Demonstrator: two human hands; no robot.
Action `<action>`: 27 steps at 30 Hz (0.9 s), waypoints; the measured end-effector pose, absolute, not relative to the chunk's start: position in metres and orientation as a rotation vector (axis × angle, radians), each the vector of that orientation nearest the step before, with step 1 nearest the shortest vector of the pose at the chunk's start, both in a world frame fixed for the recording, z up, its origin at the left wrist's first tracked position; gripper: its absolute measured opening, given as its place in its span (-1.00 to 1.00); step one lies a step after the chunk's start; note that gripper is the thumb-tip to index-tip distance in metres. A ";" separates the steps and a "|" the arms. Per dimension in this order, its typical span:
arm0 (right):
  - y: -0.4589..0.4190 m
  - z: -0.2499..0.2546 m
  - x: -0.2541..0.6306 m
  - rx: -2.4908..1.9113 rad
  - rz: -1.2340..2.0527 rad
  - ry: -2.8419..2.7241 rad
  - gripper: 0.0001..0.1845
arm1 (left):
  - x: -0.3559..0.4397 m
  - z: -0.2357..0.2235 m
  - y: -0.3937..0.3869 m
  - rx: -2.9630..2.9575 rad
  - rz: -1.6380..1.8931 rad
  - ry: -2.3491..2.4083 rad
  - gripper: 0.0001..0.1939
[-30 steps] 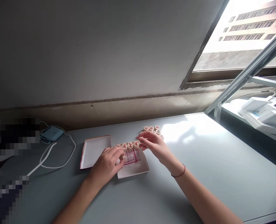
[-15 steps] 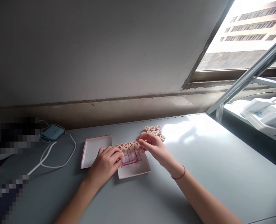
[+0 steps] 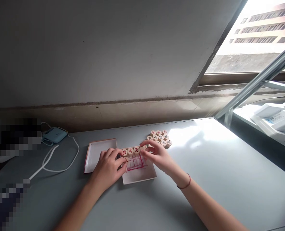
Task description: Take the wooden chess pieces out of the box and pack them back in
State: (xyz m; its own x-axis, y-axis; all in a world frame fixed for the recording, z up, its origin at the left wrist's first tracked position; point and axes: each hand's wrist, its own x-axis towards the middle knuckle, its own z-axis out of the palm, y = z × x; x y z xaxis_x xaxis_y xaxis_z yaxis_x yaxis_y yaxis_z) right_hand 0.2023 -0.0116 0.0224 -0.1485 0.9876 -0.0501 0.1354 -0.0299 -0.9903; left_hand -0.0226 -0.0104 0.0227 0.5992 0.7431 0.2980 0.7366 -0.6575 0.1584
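Note:
A shallow box tray (image 3: 139, 177) with magenta lines on its floor lies in front of me. A row of round wooden Chinese chess pieces (image 3: 130, 151) with red characters stands along its far side. My left hand (image 3: 108, 166) bends over the tray's left edge, its thumb and fingers around a chess piece (image 3: 126, 159) just below the row. At the right end of the row, my right hand (image 3: 158, 155) has its thumb and fingertips on another chess piece (image 3: 143, 148), partly covered by the fingers.
Behind my right hand, more chess pieces (image 3: 160, 137) are grouped on the grey table (image 3: 217, 179). The box lid (image 3: 100, 150) lies left of the tray. Farther left are a blue device (image 3: 55, 135) and a white cable (image 3: 77, 147). A metal frame (image 3: 250, 85) rises at right.
My right hand's fingers have parted a little around the piece at the row's right end. More of the grouped pieces behind it now show. My left hand has barely moved.

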 end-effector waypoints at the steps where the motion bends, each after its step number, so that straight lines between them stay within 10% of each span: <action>1: -0.012 0.022 0.201 -1.256 1.269 -1.428 -0.77 | -0.023 0.023 -0.010 2.779 0.532 1.310 -0.82; 27: -0.029 -0.002 0.162 -1.143 0.221 -2.158 -0.93 | -0.022 0.020 0.013 2.561 0.404 1.394 -0.72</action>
